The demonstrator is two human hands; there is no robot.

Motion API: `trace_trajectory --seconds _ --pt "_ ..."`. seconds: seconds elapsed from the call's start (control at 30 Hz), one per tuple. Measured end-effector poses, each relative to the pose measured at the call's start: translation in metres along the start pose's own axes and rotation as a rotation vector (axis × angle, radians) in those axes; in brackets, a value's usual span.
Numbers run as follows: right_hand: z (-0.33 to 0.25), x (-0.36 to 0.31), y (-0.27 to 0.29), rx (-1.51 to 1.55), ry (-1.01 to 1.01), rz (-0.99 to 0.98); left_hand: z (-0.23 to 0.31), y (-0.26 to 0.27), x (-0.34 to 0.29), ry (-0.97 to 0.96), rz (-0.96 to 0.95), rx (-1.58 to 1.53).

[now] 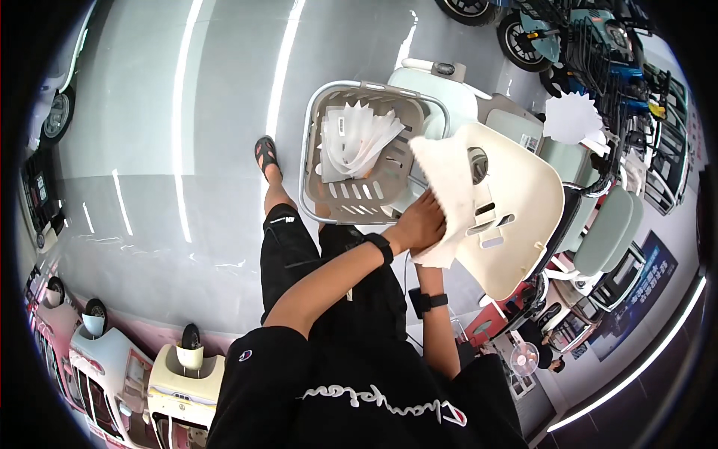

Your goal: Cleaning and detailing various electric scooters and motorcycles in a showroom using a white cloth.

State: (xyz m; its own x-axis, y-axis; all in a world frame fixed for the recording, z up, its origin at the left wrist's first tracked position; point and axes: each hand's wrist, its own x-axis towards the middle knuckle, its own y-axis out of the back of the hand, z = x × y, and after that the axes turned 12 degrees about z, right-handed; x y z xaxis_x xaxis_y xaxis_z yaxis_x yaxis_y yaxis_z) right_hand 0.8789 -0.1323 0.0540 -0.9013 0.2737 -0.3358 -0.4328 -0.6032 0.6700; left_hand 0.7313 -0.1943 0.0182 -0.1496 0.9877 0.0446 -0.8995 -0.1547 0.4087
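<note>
My left hand (423,224) is closed on the near left side of a cream-white cloth (441,168) with a ragged edge. The cloth lies against a curved cream plastic seat shell (520,217) that has slots and a round hole. My right hand (429,278) reaches up beneath the cloth's lower edge, which hides its fingers. Dark bands circle both wrists. Just left of the cloth is a grey-brown slotted basket (305,157) in a metal frame. Inside the basket lie crinkled clear plastic bags (359,142).
A pale green scooter seat (441,90) stands beyond the basket, with another pale green seat (612,230) at the right. Parked scooters (523,41) crowd the far right. A white jagged-edged sheet (572,117) is among them. Small vehicles (183,389) line the lower left. A person (555,364) is at the lower right.
</note>
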Motion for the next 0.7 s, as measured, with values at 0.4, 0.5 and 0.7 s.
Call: trace_trajectory --seconds 0.4,0.5,0.7 --pt "0.001 -0.006 0.109 0.986 -0.675 0.067 0.038 0.031 0.038 0.547 0.056 -0.541" --pt "0.046 -0.016 0.151 1.377 -0.519 -0.107 0.014 0.006 0.042 0.565 0.217 -0.697" --pt "0.148 -0.047 0.222 1.853 -0.584 0.042 -0.018 0.026 -0.006 0.48 -0.046 -0.335"
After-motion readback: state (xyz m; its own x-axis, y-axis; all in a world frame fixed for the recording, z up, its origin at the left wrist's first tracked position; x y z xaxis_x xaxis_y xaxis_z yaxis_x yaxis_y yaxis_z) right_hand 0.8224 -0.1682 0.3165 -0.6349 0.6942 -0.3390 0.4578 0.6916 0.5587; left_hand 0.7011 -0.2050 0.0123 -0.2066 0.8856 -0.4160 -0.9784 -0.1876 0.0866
